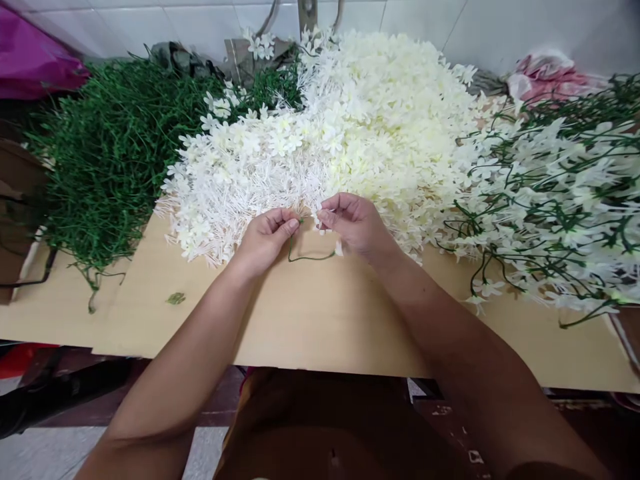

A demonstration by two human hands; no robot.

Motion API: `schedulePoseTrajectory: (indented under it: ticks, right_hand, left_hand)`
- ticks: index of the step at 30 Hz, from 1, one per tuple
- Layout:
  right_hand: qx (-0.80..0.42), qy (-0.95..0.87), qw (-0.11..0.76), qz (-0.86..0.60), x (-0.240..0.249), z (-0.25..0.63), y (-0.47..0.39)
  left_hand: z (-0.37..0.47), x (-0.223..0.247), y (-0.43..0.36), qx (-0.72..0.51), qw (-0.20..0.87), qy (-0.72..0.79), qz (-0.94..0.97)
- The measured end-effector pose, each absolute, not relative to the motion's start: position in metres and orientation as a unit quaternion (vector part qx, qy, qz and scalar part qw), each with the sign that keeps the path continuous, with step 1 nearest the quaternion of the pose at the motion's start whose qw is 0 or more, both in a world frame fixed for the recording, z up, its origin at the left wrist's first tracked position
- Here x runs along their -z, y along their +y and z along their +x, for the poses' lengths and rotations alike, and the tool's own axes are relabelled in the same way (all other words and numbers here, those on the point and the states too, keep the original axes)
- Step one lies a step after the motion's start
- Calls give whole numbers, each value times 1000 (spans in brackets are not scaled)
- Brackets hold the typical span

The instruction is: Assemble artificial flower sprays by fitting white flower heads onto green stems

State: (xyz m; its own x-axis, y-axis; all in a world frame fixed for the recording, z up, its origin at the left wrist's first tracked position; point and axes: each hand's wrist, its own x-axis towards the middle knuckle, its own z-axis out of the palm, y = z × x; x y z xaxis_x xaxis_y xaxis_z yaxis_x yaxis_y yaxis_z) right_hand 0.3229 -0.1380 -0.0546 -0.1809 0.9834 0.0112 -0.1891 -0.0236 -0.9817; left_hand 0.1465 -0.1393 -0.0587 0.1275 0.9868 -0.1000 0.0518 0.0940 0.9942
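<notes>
Between finger and thumb, my left hand pinches a thin green plastic stem, which bends down and runs to the right. A small white flower piece sits on the stem's far end, below my right hand. The fingers of that hand are pinched on a white artificial flower, partly hidden by the fingertips. Just behind both hands rises a big heap of white and cream artificial flowers, its left part showing many thin white stalks.
Green plastic stems are heaped at the left. White flowers on green stems lie piled at the right. A small greenish scrap rests on the tan board. Behind are a tiled wall, a magenta bag and a pink-white bag.
</notes>
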Motion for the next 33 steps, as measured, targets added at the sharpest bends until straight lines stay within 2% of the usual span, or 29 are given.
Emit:
schedulePoseTrajectory:
  ticks: [9,18,28,33]
  right_hand:
    - [-620,-478,462,-417,61,317,-141]
    - [-606,-491,465,-419,69,318,-138]
    - [-441,-623,478,-435,63,311,-147]
    - [-475,-605,476,-427,71,309,-147]
  left_hand:
    - [149,59,-144,-422,572,493,502]
    - [149,59,-144,-413,575,498,501]
    - [147,62,-142,-393,559,502,530]
    - [145,61,-143,-375,554,493,556]
